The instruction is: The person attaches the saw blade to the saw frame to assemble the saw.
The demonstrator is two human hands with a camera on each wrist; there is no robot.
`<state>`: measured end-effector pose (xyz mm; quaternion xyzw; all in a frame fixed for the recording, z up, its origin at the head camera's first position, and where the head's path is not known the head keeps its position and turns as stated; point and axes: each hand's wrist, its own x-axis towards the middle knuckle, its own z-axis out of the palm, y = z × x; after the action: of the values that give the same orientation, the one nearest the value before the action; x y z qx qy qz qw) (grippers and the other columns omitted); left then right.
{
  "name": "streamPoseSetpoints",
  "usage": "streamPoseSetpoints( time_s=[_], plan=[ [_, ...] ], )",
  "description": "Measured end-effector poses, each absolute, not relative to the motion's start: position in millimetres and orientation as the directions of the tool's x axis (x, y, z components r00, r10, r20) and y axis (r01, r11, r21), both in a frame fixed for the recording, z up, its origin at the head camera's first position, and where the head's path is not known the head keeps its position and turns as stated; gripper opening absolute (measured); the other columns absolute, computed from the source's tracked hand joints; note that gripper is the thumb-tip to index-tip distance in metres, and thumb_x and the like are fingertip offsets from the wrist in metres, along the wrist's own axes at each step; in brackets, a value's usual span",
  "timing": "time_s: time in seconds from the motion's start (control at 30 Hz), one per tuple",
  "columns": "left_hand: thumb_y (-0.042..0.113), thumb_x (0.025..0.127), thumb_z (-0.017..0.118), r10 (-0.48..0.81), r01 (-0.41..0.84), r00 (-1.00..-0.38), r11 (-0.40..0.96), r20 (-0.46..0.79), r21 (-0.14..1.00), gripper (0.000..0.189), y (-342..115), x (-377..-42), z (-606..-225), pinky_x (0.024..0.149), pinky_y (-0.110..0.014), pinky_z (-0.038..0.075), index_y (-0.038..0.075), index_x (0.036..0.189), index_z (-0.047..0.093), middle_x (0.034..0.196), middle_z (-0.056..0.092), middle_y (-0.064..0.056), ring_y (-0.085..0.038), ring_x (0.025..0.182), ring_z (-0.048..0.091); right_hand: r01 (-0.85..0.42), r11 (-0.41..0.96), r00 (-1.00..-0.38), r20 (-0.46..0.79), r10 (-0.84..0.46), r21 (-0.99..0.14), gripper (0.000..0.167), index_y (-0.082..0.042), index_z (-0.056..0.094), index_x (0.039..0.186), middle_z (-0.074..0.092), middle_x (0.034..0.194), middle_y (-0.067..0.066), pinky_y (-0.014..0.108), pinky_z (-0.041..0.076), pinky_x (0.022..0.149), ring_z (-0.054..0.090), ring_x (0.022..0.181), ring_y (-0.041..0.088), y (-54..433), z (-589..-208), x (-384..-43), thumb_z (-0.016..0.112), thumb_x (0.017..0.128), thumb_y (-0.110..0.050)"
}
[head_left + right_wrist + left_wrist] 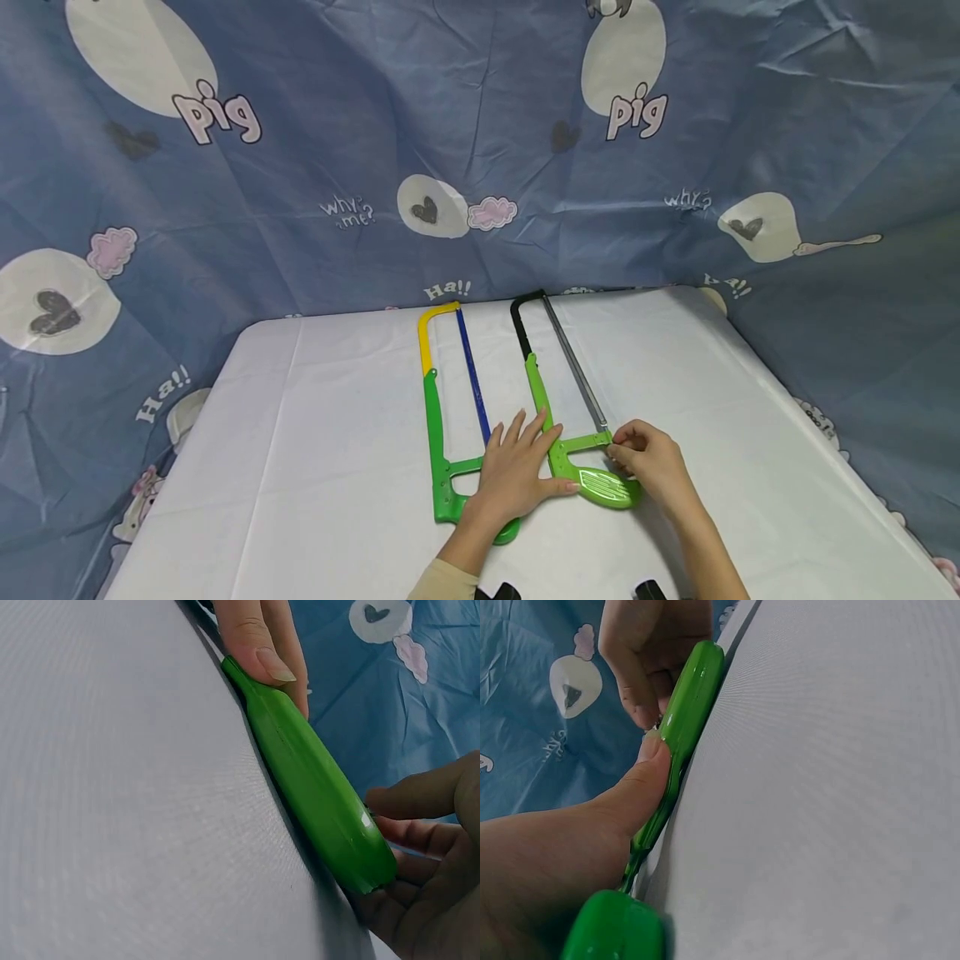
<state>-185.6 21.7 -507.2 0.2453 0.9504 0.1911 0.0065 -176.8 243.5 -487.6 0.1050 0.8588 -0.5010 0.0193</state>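
Two hacksaws lie side by side on the white-covered table. The light green hacksaw (pixel 609 488) has a black front frame and a grey blade (pixel 576 364). My left hand (pixel 517 473) rests on its frame with fingers spread, the thumb at the handle, as the left wrist view also shows. At the handle end of the blade, my right hand (pixel 652 462) pinches a small metal nut (pixel 370 813), mostly hidden by the fingertips. Under and left of my left hand lies the darker green hacksaw (pixel 433 425), with a yellow front frame and a blue blade (pixel 472 367).
A white cloth (pixel 337 467) covers the table. Blue printed fabric (pixel 480 125) hangs behind it and down its sides. Two black objects (pixel 651 590) show at the bottom edge, near the forearms.
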Motion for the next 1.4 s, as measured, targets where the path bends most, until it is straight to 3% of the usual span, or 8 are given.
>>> streamPoseSetpoints(
  time_s=[0.23,0.53,1.2,1.4],
  plan=[
    [0.073,0.082,0.06,0.467,0.462,-0.88,0.805,0.085,0.372,0.086,22,-186,-508,0.119,-0.062,0.02,0.026,0.152,0.041,0.165,0.028,-0.003,-0.036,0.153,0.022,0.223,0.279,-0.973,-0.197,0.119,-0.934,0.019,0.007,0.059,0.102,0.074,0.082,0.014,0.028,0.059,0.063,0.071,0.071,0.019,247,-492,-177,0.067,0.089,-0.005],
    [0.072,0.081,0.061,0.462,0.455,-0.883,0.799,0.083,0.393,0.087,21,-186,-510,0.12,-0.061,0.018,0.027,0.153,0.041,0.166,0.025,-0.002,-0.035,0.154,0.019,0.204,0.163,-0.979,-0.201,0.033,-0.965,0.018,0.01,0.055,0.105,0.075,0.09,0.018,0.026,0.059,0.065,0.068,0.07,0.015,255,-496,-179,0.061,0.093,-0.003],
    [0.072,0.082,0.061,0.46,0.462,-0.882,0.803,0.102,0.376,0.085,20,-185,-506,0.119,-0.062,0.021,0.026,0.152,0.042,0.165,0.028,-0.004,-0.036,0.153,0.023,0.181,0.124,-0.981,-0.188,-0.041,-0.976,0.015,0.013,0.05,0.108,0.073,0.091,0.019,0.025,0.057,0.064,0.067,0.07,0.013,258,-497,-181,0.049,0.096,0.003],
    [0.072,0.082,0.061,0.464,0.461,-0.881,0.797,0.094,0.389,0.085,21,-185,-508,0.119,-0.063,0.02,0.026,0.152,0.042,0.165,0.027,-0.004,-0.036,0.153,0.022,0.187,0.128,-0.982,-0.189,-0.007,-0.974,0.015,0.013,0.05,0.108,0.072,0.092,0.02,0.025,0.057,0.063,0.067,0.069,0.014,256,-498,-179,0.049,0.096,0.005]
  ],
)
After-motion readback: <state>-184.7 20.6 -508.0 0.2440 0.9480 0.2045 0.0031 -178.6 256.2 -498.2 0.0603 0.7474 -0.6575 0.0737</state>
